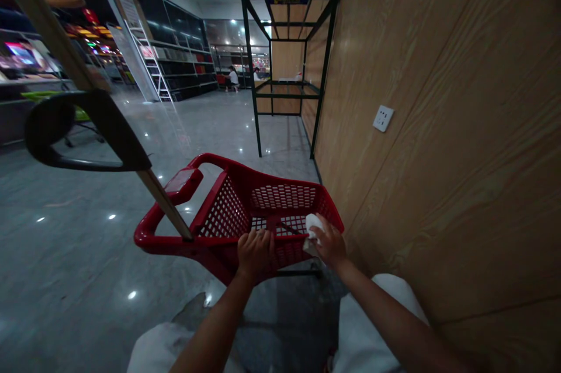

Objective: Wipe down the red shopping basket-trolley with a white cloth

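A red plastic shopping cart [280,186] stands right in front of me, its basket walls full of small holes. My left hand [254,249] is closed over the near rim of the basket. Further right along the same rim, my right hand [328,243] pinches a white cloth or tissue [312,224], which folds over the rim and hangs down outside. Leaning on the cart's handle end is a wooden pole [164,203] with a dark grip-like loop [87,130] on it. Something thin and dark lies inside the basket, too small to name.
A wood-panelled wall [429,145] with a socket [383,118] runs close on the right. Beyond the cart stands a dark metal frame rack [287,94]. Farther off are a ladder [151,63], black shelves [184,51] and a crouching person [232,78]. The floor [87,238] is glossy grey.
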`<action>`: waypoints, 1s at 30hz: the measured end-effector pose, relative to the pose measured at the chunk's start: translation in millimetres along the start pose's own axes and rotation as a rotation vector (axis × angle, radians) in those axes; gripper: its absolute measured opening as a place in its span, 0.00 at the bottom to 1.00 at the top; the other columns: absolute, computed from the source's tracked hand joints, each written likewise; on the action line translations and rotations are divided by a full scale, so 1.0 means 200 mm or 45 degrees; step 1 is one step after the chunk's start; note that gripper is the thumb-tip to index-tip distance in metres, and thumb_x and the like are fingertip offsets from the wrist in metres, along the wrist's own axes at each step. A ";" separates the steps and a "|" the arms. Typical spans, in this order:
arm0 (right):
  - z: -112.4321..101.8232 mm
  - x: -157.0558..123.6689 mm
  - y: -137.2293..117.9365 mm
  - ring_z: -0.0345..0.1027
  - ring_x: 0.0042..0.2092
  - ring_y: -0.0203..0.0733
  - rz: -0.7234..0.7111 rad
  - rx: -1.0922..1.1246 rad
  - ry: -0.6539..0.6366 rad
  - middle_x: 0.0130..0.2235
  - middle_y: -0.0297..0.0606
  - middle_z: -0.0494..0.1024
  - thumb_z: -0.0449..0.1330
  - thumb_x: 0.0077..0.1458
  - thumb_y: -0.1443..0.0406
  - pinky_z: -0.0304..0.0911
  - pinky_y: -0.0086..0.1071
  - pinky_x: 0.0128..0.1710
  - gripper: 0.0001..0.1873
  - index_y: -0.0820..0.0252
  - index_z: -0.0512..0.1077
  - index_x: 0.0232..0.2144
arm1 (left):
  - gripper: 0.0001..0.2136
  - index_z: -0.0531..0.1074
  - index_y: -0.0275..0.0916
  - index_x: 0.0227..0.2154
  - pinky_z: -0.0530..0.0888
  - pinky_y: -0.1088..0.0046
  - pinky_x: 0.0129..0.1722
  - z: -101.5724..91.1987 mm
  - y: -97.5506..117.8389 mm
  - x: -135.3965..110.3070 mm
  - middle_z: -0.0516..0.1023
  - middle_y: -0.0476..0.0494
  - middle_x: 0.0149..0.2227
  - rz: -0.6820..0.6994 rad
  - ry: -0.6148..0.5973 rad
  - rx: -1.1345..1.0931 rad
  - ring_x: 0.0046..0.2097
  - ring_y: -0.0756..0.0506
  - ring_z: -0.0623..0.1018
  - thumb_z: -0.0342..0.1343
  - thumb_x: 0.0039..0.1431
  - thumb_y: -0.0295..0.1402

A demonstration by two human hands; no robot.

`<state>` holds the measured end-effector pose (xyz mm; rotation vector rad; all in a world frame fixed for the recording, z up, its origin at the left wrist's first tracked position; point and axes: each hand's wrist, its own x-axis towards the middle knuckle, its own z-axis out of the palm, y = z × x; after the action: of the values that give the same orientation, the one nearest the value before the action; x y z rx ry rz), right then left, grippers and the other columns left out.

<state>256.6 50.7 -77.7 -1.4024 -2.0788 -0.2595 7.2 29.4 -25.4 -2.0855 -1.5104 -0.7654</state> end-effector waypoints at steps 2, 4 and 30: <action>0.02 0.05 -0.15 0.64 0.53 0.49 -0.003 0.042 -0.016 0.59 0.44 0.66 0.59 0.54 0.68 0.62 0.43 0.50 0.14 0.55 0.72 0.44 | 0.10 0.71 0.43 0.28 0.58 0.64 0.39 0.00 0.00 0.00 0.79 0.49 0.31 -0.034 0.011 -0.058 0.34 0.46 0.72 0.47 0.63 0.32; 0.04 0.12 -0.34 0.66 0.50 0.48 -0.064 0.115 -0.100 0.57 0.42 0.68 0.59 0.55 0.66 0.64 0.42 0.48 0.15 0.53 0.72 0.46 | 0.10 0.72 0.43 0.29 0.58 0.65 0.40 -0.01 0.00 0.00 0.79 0.49 0.32 -0.039 0.001 -0.090 0.35 0.45 0.72 0.47 0.63 0.33; 0.04 0.21 -0.64 0.64 0.53 0.48 -0.126 0.247 -0.188 0.56 0.41 0.70 0.59 0.56 0.66 0.63 0.40 0.51 0.17 0.53 0.71 0.49 | 0.09 0.71 0.42 0.26 0.59 0.65 0.38 -0.06 -0.11 -0.05 0.78 0.49 0.29 0.023 0.090 0.140 0.32 0.47 0.71 0.51 0.61 0.33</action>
<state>128.5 32.1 -38.0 -1.2368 -2.2302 0.0071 -18.1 22.3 -22.4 -1.9686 -1.4605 -0.7247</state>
